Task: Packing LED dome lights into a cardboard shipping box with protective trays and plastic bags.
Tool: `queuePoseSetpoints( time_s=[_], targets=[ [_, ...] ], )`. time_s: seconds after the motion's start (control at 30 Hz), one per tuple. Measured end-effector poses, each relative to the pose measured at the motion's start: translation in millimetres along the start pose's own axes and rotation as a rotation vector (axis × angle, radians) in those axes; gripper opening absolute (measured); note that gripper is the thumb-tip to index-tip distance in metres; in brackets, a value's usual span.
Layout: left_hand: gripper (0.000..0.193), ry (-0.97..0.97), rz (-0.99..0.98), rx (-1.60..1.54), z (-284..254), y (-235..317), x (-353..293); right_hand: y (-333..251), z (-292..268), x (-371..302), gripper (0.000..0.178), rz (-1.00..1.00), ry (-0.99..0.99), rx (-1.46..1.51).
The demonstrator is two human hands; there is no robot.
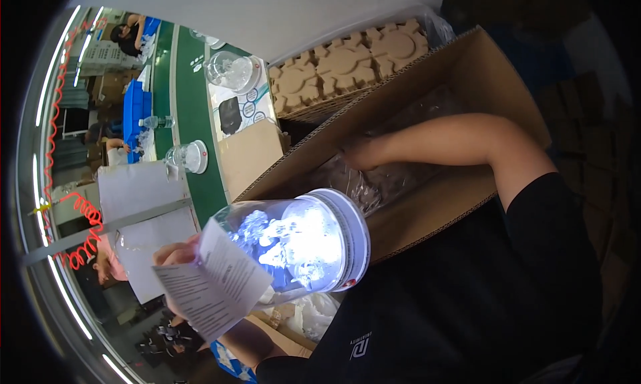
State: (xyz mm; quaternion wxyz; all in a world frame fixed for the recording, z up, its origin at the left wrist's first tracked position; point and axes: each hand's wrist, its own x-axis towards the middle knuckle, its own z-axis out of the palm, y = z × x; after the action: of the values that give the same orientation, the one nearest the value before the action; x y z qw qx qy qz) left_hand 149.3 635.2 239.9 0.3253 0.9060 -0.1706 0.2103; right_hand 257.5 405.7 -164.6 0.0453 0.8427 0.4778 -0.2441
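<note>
dome [294, 240]: clear glossy plastic | leaflet [214, 284]: matt paper | box [427, 103]: rough brown cardboard

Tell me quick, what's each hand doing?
Left hand: shut on folded leaflet and clear dome.
Right hand: inside cardboard box, grip unclear.

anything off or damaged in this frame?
Nothing stands out. The left hand holds a lit clear dome lamp and a printed leaflet, both intact. The right hand reaches into plastic bags inside the cardboard box. No visible spill or break.
</note>
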Motion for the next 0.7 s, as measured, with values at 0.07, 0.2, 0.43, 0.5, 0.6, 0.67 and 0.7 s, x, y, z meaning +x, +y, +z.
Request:
queuePoseSetpoints(
  time_s=[0.07, 0.2, 0.43, 0.5, 0.6, 0.67, 0.7],
  targets=[
    [0.018, -0.065, 0.039, 0.055, 29, 18, 13, 10, 21, 23, 0.056, 0.141, -0.08, 0.414],
    [0.014, -0.065, -0.131, -0.163, 60, 16, 7, 4, -34, -36, 0.058, 0.059, 0.172, 0.612],
    [0.011, -0.288, -0.037, 0.009, 112, -11, 6, 25, -39, -29, 0.051, -0.164, -0.019, 0.725],
    [0.014, -0.319, -0.038, 0.022, 123, -13, -7, 26, -48, -33, 0.048, -0.194, -0.072, 0.896],
    [0.032, -0.343, -0.081, 0.08, 135, -23, -29, 26, -73, -52, 0.042, -0.306, -0.008, 0.548],
    [0.034, -0.35, -0.038, 0.09, 140, -38, -35, 25, -79, -55, 0.043, -0.231, -0.089, 0.573],
    [0.029, -0.361, -0.059, 0.087, 142, -40, -39, 29, -75, -54, 0.045, -0.14, -0.165, 0.595]
  ],
)
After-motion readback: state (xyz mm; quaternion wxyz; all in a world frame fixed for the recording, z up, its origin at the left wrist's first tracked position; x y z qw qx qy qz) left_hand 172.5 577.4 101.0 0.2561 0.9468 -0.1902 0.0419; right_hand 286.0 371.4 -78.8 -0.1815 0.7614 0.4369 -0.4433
